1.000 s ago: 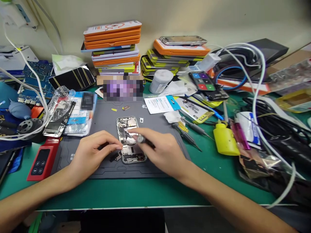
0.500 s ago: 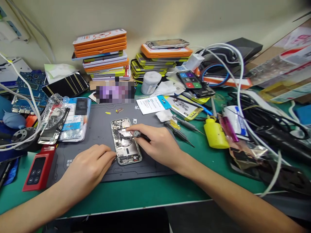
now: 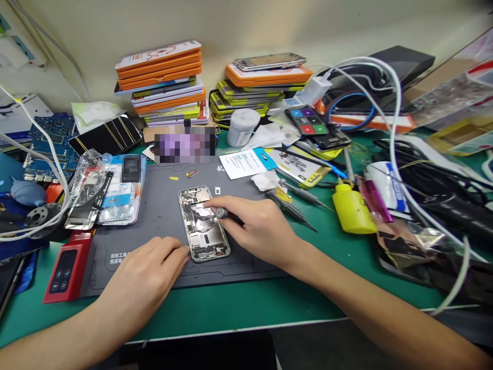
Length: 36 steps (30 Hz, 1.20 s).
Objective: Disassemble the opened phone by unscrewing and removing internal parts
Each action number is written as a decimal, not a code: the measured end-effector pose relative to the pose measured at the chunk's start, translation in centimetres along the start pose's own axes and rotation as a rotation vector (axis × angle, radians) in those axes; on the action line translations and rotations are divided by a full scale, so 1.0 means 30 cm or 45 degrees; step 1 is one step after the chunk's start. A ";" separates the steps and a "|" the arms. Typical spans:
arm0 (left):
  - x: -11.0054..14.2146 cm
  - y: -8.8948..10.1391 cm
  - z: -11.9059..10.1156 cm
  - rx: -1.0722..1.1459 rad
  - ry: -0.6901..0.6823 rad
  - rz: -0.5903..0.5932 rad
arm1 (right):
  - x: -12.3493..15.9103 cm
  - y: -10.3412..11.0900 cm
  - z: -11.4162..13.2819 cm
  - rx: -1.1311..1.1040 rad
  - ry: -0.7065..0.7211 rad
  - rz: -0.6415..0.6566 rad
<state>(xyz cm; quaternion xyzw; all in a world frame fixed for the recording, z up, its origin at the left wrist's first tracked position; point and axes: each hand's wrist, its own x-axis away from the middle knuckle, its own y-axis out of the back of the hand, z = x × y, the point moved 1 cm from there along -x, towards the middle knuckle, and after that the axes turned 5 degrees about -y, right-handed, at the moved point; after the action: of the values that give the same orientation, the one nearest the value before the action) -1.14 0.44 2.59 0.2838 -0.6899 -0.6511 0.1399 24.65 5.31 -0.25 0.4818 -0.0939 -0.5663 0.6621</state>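
Note:
An opened smartphone [image 3: 206,237] lies on the dark grey mat [image 3: 157,177], its inner parts and metal plate exposed. My right hand [image 3: 256,223] reaches over its upper right side, closed around a dark screwdriver [image 3: 231,217] whose grey end cap bears a cross mark. The index fingertip is over the phone's upper inside; the tool's tip is hidden. At the phone's lower left edge is my left hand [image 3: 152,270], fingers curled and pressed together. What the fingertips pinch, if anything, is hidden. A small white SIM tray [image 3: 217,190] lies just above the phone.
More screwdrivers [image 3: 292,208] and a yellow bottle [image 3: 352,208] are to the right. A red device [image 3: 67,270] sits at the mat's left edge. Stacked orange boxes [image 3: 159,67] and a white tub [image 3: 243,127] stand behind. Cables [image 3: 396,103] loop at the right.
The whole view has shifted slightly, so things appear a little farther right. Both hands keep nearly the same place by the phone, and the screwdriver is still in my right hand.

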 end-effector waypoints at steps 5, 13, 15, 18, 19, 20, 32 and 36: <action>0.010 -0.007 -0.007 -0.026 -0.021 -0.011 | 0.001 0.008 -0.001 0.017 0.017 -0.024; 0.006 0.009 0.000 0.025 0.023 0.047 | 0.000 0.011 0.003 0.037 0.029 -0.014; 0.002 0.012 0.000 0.023 0.030 0.041 | 0.002 0.009 0.004 0.030 0.035 -0.010; -0.001 0.015 -0.002 0.013 0.018 0.026 | 0.004 0.006 0.002 0.028 0.034 0.000; -0.001 0.015 -0.003 0.006 0.008 0.031 | 0.005 0.005 0.001 0.031 0.034 0.002; -0.001 0.016 -0.004 -0.003 -0.003 0.037 | 0.005 0.006 0.001 0.035 0.034 0.004; 0.000 0.023 -0.003 0.016 0.007 0.090 | 0.001 0.011 0.000 0.064 0.032 -0.002; -0.002 0.022 -0.003 0.038 0.018 0.093 | 0.003 0.009 -0.003 0.077 0.035 -0.007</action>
<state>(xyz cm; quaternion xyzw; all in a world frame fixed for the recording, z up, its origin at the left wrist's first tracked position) -1.19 0.40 3.24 0.2650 -0.7085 -0.6330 0.1644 24.93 5.27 -0.12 0.5095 -0.1004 -0.5584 0.6469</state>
